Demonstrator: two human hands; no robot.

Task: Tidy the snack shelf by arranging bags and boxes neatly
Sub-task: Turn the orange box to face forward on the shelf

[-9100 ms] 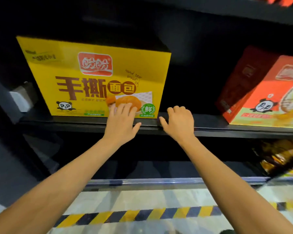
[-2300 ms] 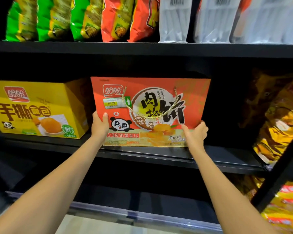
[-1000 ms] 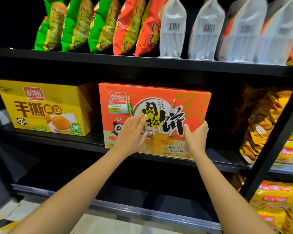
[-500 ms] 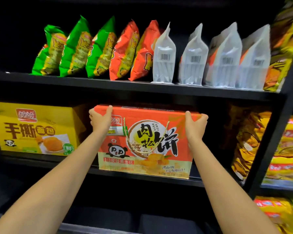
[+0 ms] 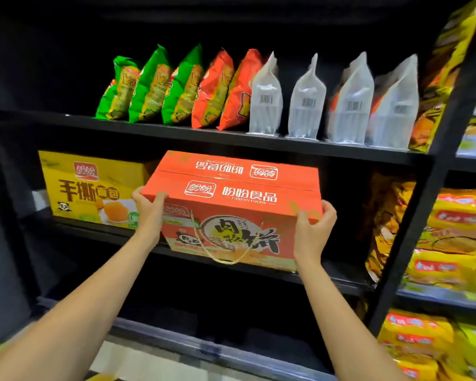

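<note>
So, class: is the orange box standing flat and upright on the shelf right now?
No: the orange box is tipped forward, its top face showing, with the left hand and right hand gripping its upper corners.

A black shelving unit (image 5: 231, 138) with a dark back wall fills the view. A black upright post (image 5: 412, 224) divides it from the next bay. Pale floor (image 5: 138, 361) shows below.
</note>
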